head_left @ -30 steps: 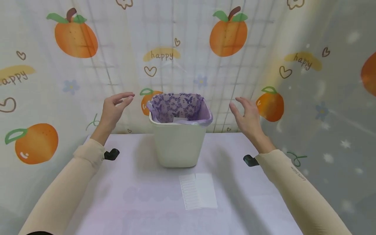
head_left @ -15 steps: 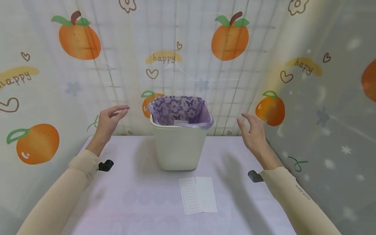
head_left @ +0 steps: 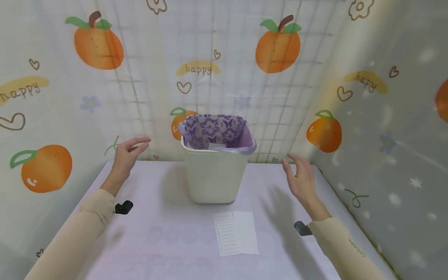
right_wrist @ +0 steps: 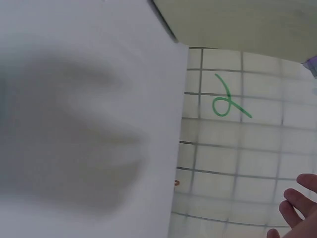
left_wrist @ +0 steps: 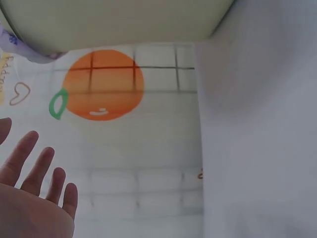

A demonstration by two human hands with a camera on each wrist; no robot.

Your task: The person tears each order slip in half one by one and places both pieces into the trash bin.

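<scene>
We see the left hand [head_left: 125,158] and the right hand [head_left: 301,179] raised on either side of the bin [head_left: 215,177], well apart from it, both empty and relaxed. The bin stands upright on the worktop [head_left: 157,249], lined with a purple patterned bag [head_left: 224,130]. In front of it, we see white paper [head_left: 236,234] lying flat.

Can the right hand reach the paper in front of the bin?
Probably yes: the right hand is empty, and nothing visible stands between it and the paper; the bin is farther back.
</scene>
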